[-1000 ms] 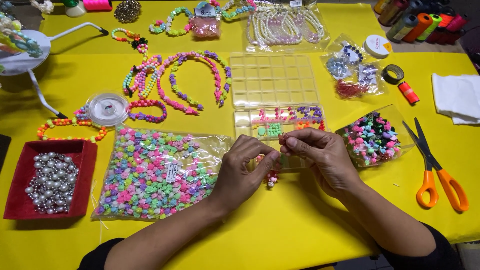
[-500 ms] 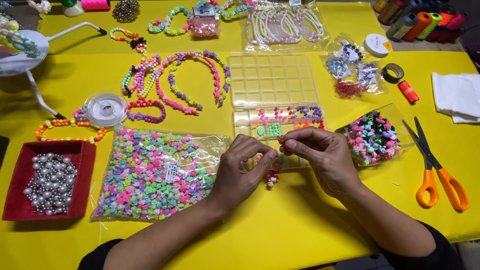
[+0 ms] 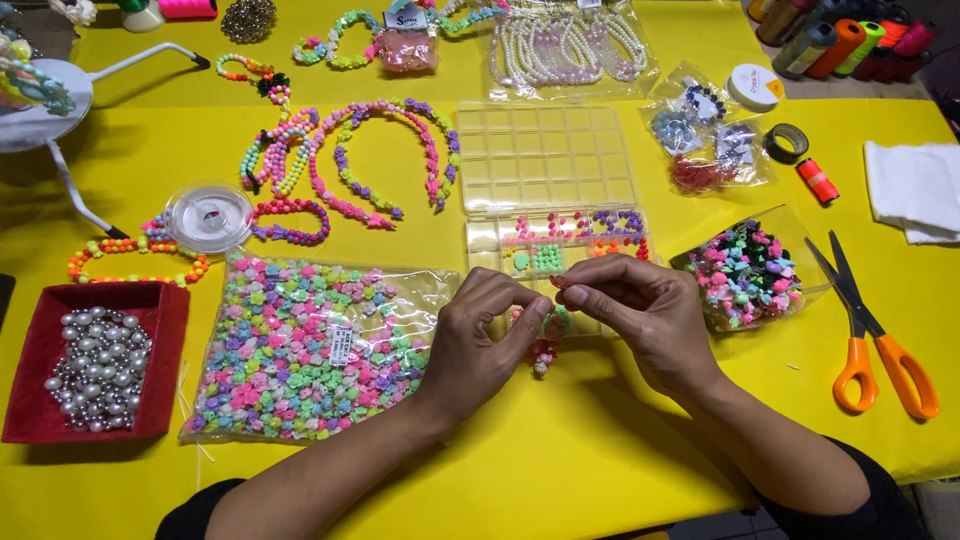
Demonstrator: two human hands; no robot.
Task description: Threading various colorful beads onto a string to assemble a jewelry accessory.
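My left hand (image 3: 482, 340) and my right hand (image 3: 640, 315) meet over the near end of a clear compartment box (image 3: 555, 245) holding coloured beads. Both pinch a short strand of pink and green beads (image 3: 545, 345) that hangs down between them onto the yellow table (image 3: 560, 470). The right fingertips hold a small pink bead at the strand's top. A large clear bag of pastel flower beads (image 3: 310, 345) lies just left of my left hand. A smaller bag of dark and pink beads (image 3: 745, 275) lies right of my right hand.
A red tray of silver pearls (image 3: 95, 365) sits at the left, a spool of clear cord (image 3: 208, 215) above it. Orange-handled scissors (image 3: 870, 335) lie at the right. Beaded necklaces (image 3: 350, 150), an empty clear organiser lid (image 3: 545, 155), thread spools and white cloth (image 3: 915, 185) fill the back.
Both hands stay at the same spot; the fingers shift slightly on the bead strand.
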